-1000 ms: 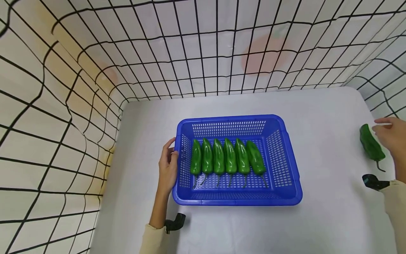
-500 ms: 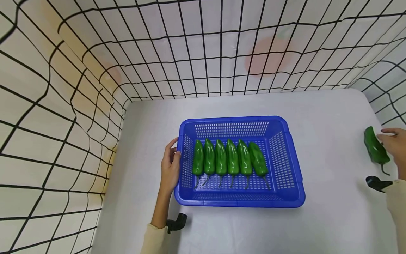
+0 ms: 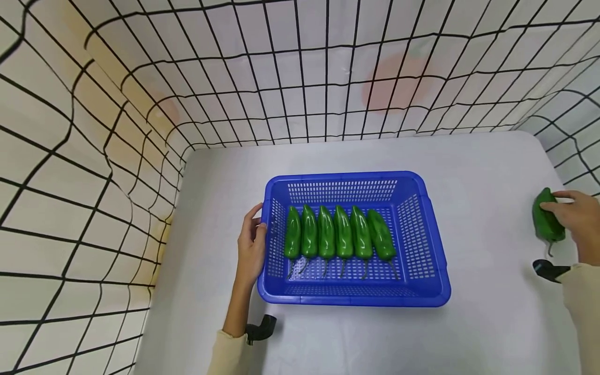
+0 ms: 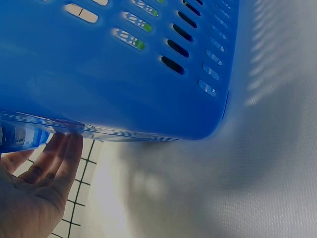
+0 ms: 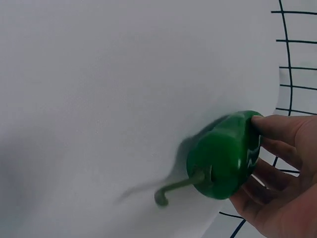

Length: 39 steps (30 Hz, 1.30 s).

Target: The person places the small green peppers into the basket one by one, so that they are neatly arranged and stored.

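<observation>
A blue perforated basket stands mid-table, holding several glossy green peppers in a row, stems toward me. At its left side, my left hand grips the rim. The left wrist view has the fingers of that hand under the rim of the basket. Far to the right, my right hand holds a single green pepper. Up close in the right wrist view, the thumb and fingers of the hand lie on either side of the pepper, whose stem points away from the palm.
Black wire grid walls the back and both sides of the white tabletop. Plain white surface lies between the basket and the right hand. A small black device sits at the left wrist, another at the right.
My right hand has closed its thumb and fingers on the lone pepper, which has shifted slightly left and turned. My left hand and the basket hold still over the last half second.
</observation>
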{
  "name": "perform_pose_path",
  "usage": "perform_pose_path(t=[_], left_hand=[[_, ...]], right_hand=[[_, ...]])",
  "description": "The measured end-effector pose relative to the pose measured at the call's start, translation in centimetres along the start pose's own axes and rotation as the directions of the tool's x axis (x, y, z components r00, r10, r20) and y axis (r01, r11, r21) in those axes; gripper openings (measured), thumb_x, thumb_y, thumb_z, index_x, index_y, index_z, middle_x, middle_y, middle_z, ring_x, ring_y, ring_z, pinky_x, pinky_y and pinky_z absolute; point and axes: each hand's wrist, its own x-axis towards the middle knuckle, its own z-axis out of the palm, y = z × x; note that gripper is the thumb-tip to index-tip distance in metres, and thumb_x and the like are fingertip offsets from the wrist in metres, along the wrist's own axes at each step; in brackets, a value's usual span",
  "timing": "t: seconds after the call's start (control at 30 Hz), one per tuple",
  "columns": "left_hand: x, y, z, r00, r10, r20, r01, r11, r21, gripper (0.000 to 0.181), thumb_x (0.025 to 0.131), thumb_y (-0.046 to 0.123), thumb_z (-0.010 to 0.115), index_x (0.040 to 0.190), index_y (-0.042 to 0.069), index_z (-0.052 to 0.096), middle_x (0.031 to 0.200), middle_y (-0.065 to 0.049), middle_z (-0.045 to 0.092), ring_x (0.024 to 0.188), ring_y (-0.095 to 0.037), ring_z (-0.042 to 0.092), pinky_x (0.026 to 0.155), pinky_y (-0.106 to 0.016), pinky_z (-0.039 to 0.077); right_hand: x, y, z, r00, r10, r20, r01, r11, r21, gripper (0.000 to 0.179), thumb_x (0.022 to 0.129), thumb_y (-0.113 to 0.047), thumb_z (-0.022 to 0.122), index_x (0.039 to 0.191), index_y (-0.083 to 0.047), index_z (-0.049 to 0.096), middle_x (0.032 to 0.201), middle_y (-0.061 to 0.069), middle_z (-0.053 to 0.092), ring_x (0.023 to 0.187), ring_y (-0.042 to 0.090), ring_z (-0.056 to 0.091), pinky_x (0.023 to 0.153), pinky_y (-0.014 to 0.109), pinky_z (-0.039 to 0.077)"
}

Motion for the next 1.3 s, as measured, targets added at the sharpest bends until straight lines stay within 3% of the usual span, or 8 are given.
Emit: perform_pose_path(t=[0.2,0.47,0.57,0.67,0.8,0.9,1.07,1.3], left_hand=[[-0.1,0.1,0.1,1.000,0.003,0.000,-0.003,1.000,-0.001,0.046,0.103,0.012,0.041,0.148,0.022,0.045,0.113,-0.015,0.064,0.089,-0.030,0.066,0.067,-0.034,0.059],[-0.1,0.1,0.1,1.000,0.001,0.009,-0.001,1.000,-0.010,0.046,0.104,0.015,0.041,0.148,0.025,0.044,0.115,-0.013,0.063,0.090,-0.029,0.066,0.069,-0.036,0.060],[-0.1,0.0,0.1,1.000,0.003,0.008,-0.003,1.000,-0.009,0.045,0.104,0.016,0.041,0.148,0.026,0.044,0.114,-0.013,0.064,0.090,-0.029,0.067,0.069,-0.038,0.060],[-0.1,-0.1,0.0,1.000,0.005,0.005,-0.005,1.000,-0.011,0.045,0.104,0.016,0.041,0.148,0.025,0.044,0.114,-0.014,0.064,0.089,-0.029,0.067,0.068,-0.038,0.060],[0.0,-0.1,0.0,1.000,0.005,0.005,-0.005,1.000,-0.008,0.045,0.104,0.015,0.041,0.148,0.024,0.045,0.114,-0.014,0.064,0.089,-0.030,0.067,0.067,-0.037,0.060],[0.0,0.0,0.0,1.000,-0.002,0.006,0.002,1.000,-0.005,0.046,0.104,0.015,0.040,0.148,0.025,0.045,0.114,-0.013,0.064,0.089,-0.028,0.067,0.068,-0.036,0.060],[0.0,0.0,0.0,1.000,-0.008,0.012,0.008,1.000,-0.010,0.046,0.104,0.014,0.040,0.148,0.025,0.045,0.113,-0.013,0.063,0.089,-0.028,0.067,0.067,-0.035,0.060],[0.0,0.1,0.0,1.000,-0.005,0.012,0.005,1.000,-0.006,0.046,0.104,0.014,0.041,0.148,0.025,0.044,0.113,-0.013,0.063,0.090,-0.028,0.066,0.068,-0.036,0.060]], right_hand=[[-1.8,-1.0,0.1,1.000,0.001,-0.003,-0.001,1.000,0.000,0.063,0.103,-0.019,0.047,0.152,0.009,0.019,0.152,0.041,0.016,0.131,0.059,0.030,0.103,0.065,0.035],[-2.1,-1.1,0.2,0.999,-0.018,-0.045,0.016,0.999,-0.049,0.064,0.101,-0.021,0.051,0.150,0.010,0.024,0.138,0.045,0.032,0.119,0.058,0.039,0.099,0.066,0.039],[-2.2,-1.7,0.3,0.997,-0.032,-0.069,0.029,0.998,-0.051,0.064,0.100,-0.023,0.053,0.148,0.011,0.028,0.132,0.045,0.038,0.124,0.058,0.036,0.102,0.068,0.034],[-2.6,-2.6,0.3,0.995,-0.050,-0.082,0.047,0.998,-0.042,0.064,0.100,-0.025,0.053,0.148,0.010,0.029,0.132,0.043,0.040,0.129,0.058,0.032,0.099,0.066,0.037],[-3.3,-4.1,0.1,0.991,-0.107,-0.082,0.103,0.993,-0.051,0.066,0.099,-0.027,0.052,0.149,0.009,0.029,0.135,0.042,0.039,0.121,0.056,0.039,0.069,0.047,0.049],[-3.9,-5.4,0.0,0.983,-0.165,-0.076,0.160,0.985,-0.064,0.067,0.099,-0.028,0.053,0.149,0.010,0.029,0.131,0.042,0.041,0.110,0.054,0.046,0.056,0.028,0.040],[-5.0,-7.3,0.1,0.962,-0.269,-0.053,0.266,0.962,-0.057,0.070,0.098,-0.032,0.054,0.148,0.010,0.030,0.126,0.041,0.044,0.103,0.053,0.052,0.047,0.014,0.035],[-7.3,-10.0,0.9,0.928,-0.370,-0.054,0.369,0.929,-0.023,0.071,0.098,-0.036,0.055,0.150,0.007,0.032,0.126,0.040,0.048,0.102,0.052,0.055,0.048,0.009,0.033]])
